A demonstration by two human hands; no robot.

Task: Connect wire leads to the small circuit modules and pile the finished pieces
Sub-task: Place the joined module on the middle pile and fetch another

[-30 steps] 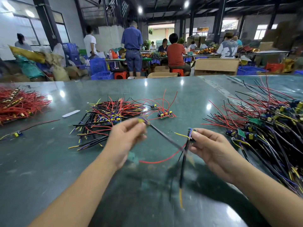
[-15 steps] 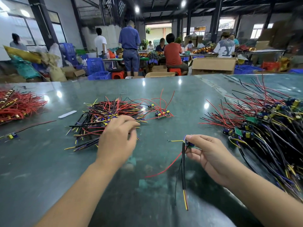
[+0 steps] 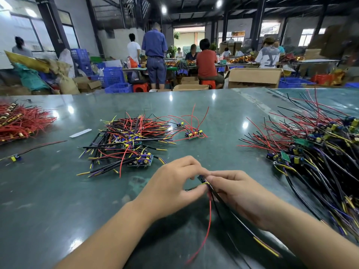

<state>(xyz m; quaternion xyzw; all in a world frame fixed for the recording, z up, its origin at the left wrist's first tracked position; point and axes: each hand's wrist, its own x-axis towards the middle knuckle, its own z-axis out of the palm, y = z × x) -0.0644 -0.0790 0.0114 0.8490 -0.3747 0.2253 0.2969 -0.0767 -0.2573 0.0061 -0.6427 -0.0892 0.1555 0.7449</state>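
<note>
head view: left hand (image 3: 172, 183) and right hand (image 3: 239, 193) pinch one small module (image 3: 202, 178) between touching fingertips.

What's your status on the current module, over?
Left hand and right hand both pinching one small module above the table. Red lead and black leads hang from it. Not yet piled. Nothing in the way.

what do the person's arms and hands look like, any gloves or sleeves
Both arms are bare up to the frame edge: no sleeves in view. The left hand and right hand wear no gloves, and no rings, watch or wristband show. The fingers are uncovered too.
</note>
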